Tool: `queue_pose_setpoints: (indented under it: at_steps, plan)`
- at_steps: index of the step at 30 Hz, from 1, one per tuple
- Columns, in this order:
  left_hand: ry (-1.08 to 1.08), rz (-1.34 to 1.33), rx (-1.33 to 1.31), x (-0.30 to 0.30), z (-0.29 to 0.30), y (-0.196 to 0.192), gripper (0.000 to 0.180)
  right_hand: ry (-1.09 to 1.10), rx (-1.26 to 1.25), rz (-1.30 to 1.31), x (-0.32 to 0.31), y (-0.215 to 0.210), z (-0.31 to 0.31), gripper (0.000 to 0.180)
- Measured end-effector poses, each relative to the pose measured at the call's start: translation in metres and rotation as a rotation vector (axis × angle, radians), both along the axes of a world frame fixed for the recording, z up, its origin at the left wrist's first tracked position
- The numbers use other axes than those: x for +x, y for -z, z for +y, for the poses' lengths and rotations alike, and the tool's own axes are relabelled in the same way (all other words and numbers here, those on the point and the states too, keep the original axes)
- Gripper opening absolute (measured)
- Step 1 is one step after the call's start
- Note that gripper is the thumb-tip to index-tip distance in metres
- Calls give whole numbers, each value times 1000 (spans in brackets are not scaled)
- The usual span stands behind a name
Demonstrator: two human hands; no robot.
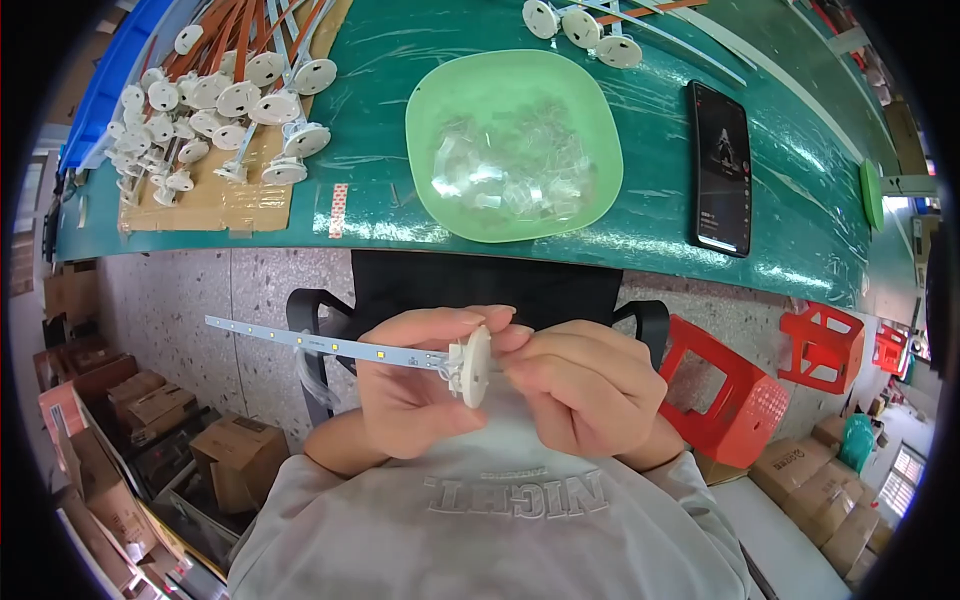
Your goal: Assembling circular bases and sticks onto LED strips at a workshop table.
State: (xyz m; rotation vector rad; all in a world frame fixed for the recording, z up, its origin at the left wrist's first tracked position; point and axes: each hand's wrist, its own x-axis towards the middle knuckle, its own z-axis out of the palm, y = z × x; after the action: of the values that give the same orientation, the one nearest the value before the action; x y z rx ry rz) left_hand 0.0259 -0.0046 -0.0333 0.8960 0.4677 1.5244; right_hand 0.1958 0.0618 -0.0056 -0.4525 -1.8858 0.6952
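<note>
An LED light strip (300, 341), narrow and pale blue with small yellow chips, points out to the left in front of my chest. At its right end sits a round white cap (478, 368), tilted so that it stands nearly on edge. My left hand (400, 400) is closed around this end, thumb below the cap and fingers above. Beside the cap's right face, my right hand (592, 385) is pinched, its fingertips touching or almost touching it. Whatever lies between those fingertips is hidden. Thin whitish wires show where strip and cap join.
On the green table, a light green bowl (428, 100) holds small clear plastic pieces (510, 175). A phone (720, 165) lies to its right. Many capped strips (215, 105) pile on cardboard (250, 205) at left; several more (582, 28) lie farther back. Red stools (735, 400) stand right.
</note>
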Motion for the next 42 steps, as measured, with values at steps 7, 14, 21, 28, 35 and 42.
queue_pose_setpoints:
  at_steps: [7,14,21,28,35,42]
  plan:
    - [-13,40,-25,0,2,5,67,-30,-5,22,0,3,6,23]
    - [-47,13,-25,0,3,6,63,-34,-41,26,2,5,4,22]
    - [-75,219,38,-4,8,4,61,24,50,-18,1,6,4,23]
    - [-140,244,16,-5,3,8,61,133,143,-7,-14,9,0,26]
    - [-68,314,-84,-33,16,-18,59,-74,-14,46,-12,-4,17,20]
    - [3,449,174,-36,27,-30,54,-368,-209,201,-9,-9,25,11]
